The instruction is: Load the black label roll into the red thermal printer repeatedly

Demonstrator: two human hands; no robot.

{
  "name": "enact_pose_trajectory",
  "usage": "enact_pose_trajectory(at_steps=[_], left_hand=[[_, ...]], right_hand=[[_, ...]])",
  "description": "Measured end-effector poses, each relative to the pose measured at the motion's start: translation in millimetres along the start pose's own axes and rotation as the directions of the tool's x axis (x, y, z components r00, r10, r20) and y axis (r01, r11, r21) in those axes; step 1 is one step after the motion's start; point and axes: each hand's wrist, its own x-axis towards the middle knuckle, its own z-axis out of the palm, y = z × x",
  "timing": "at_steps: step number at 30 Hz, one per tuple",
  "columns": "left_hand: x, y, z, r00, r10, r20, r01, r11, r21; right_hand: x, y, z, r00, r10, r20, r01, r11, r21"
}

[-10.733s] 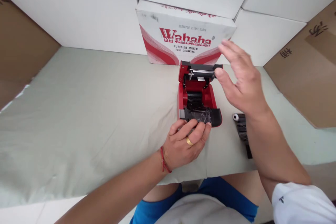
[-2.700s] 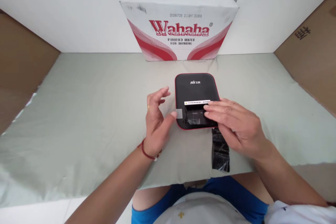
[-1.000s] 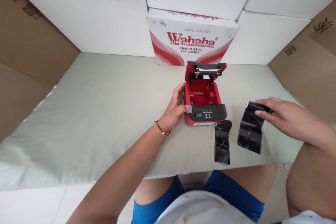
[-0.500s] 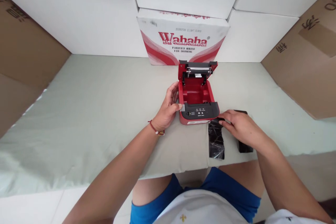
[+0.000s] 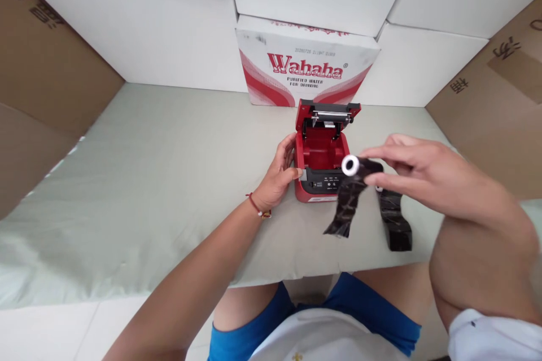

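Observation:
A small red and black label printer stands on the green-grey cloth with its lid raised. Its red inner bay shows nothing inside. My left hand grips the printer's left side, thumb on the grey tab at the front corner. Above the printer's front right corner, my right hand pinches a roll of black label paper between thumb and fingers. The roll's white core faces left and its loose end hangs down. Below that hand, a second black roll lies unrolled on the cloth, partly hidden by my fingers.
A Wahaha water carton stands behind the printer, against stacked white boxes. Brown cardboard boxes border the left and right sides. The cloth-covered table ends just above my lap.
My right hand has lifted the black label roll off the cloth, up and over the printer's front right. The left hand keeps its hold on the printer. The view has shifted slightly.

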Motion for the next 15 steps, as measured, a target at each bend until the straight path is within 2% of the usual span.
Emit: enact_pose_trajectory(at_steps=[2, 5, 8, 9, 11, 13, 15], left_hand=[[0, 0, 1.1, 1.0, 0.004, -0.012, -0.004, 1.0, -0.002], [-5, 3, 6.0, 0.999, 0.019, -0.044, -0.017, 0.998, 0.061], [-20, 15, 16.2, 0.979, 0.119, -0.168, -0.06, 0.945, 0.321], [-26, 21, 20.6, 0.957, 0.202, -0.206, -0.088, 0.883, 0.461], [-36, 34, 30.2, 0.892, 0.427, -0.151, -0.209, 0.684, 0.699], [-42, 44, 39.9, 0.816, 0.577, 0.032, -0.364, 0.47, 0.804], [-45, 49, 48.7, 0.77, 0.609, 0.19, -0.454, 0.314, 0.834]], right_hand=[[31, -11, 11, 0.995, 0.095, -0.013, -0.096, 0.992, -0.083], [69, -26, 35, 0.978, 0.204, 0.044, -0.191, 0.961, -0.202], [91, -32, 53, 0.964, 0.256, 0.078, -0.219, 0.923, -0.317], [95, -33, 57, 0.958, 0.275, 0.083, -0.23, 0.908, -0.351], [101, -31, 63, 0.948, 0.303, 0.093, -0.243, 0.882, -0.404], [106, -28, 68, 0.947, 0.31, 0.087, -0.245, 0.869, -0.43], [110, -25, 73, 0.95, 0.305, 0.066, -0.247, 0.864, -0.438]])
